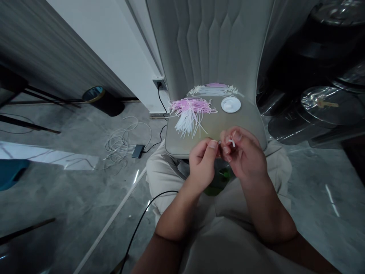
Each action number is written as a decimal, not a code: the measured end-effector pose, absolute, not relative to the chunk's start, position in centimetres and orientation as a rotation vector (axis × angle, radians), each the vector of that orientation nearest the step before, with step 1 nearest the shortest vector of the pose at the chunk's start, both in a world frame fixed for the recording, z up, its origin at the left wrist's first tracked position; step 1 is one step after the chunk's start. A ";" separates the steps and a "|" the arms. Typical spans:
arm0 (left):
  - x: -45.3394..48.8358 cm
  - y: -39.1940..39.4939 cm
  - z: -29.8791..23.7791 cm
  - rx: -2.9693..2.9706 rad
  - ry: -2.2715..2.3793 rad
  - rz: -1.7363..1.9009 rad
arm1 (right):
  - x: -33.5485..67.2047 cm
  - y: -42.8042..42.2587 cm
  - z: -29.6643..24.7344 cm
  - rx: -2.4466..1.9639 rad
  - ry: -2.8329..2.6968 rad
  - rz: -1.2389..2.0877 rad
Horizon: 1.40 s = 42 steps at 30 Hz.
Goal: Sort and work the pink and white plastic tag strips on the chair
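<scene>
My left hand [203,161] and my right hand [242,154] meet in front of a grey chair seat [251,121], fingertips pressed together. A small white strip piece [232,142] sits pinched in the right fingers. The left thumb and forefinger pinch at the same spot; what they hold is too small to name. On the seat lie a loose pile of pink and white thin strips [191,114], a tidier row of strips [213,90] behind it, and a round white lid [230,104].
The chair's padded backrest [211,42] rises behind the seat. Coiled white cables and a power strip [138,150] lie on the grey floor at left. A black cable [142,220] crosses my lap. Dark shiny covered objects [322,95] crowd the right.
</scene>
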<state>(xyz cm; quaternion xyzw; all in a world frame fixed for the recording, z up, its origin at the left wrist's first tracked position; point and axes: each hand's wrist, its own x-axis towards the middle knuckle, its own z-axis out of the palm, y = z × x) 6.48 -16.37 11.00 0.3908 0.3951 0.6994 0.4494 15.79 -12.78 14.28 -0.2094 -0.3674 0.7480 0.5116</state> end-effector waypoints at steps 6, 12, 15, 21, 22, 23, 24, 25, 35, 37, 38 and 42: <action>6.6 -16.3 11.0 0.954 1.020 1.748 | 15.5 -12.8 14.0 -0.513 -0.849 1.818; 6.6 -16.3 11.4 0.939 1.021 1.732 | 15.5 -13.0 14.0 -0.487 -0.854 1.820; 6.5 -16.3 11.3 0.919 0.996 1.709 | 15.5 -13.0 13.9 -0.474 -0.857 1.817; 6.3 -16.5 11.4 0.919 0.988 1.724 | 15.5 -13.0 13.2 -0.617 -0.961 1.719; 6.3 -16.5 11.5 0.925 0.982 1.730 | 15.4 -13.1 13.1 -0.643 -0.992 1.693; 6.3 -16.5 11.5 0.934 0.975 1.734 | 15.4 -13.1 13.1 -0.667 -1.021 1.665; 6.3 -16.5 11.6 0.944 0.971 1.736 | 15.4 -13.2 13.1 -0.693 -1.042 1.634; 6.2 -16.5 11.6 0.954 0.973 1.734 | 15.4 -13.3 13.1 -0.718 -1.056 1.601; 5.9 -16.6 11.5 1.031 1.065 1.746 | 15.1 -13.1 13.2 -0.785 -1.087 1.487; 5.9 -16.6 11.5 1.036 1.067 1.744 | 15.1 -13.1 13.3 -0.798 -1.093 1.480; 5.9 -16.6 11.5 1.041 1.060 1.743 | 15.1 -13.1 13.3 -0.810 -1.097 1.481; 6.0 -16.6 11.7 1.071 1.013 1.761 | 15.2 -13.1 13.5 -0.830 -1.099 1.497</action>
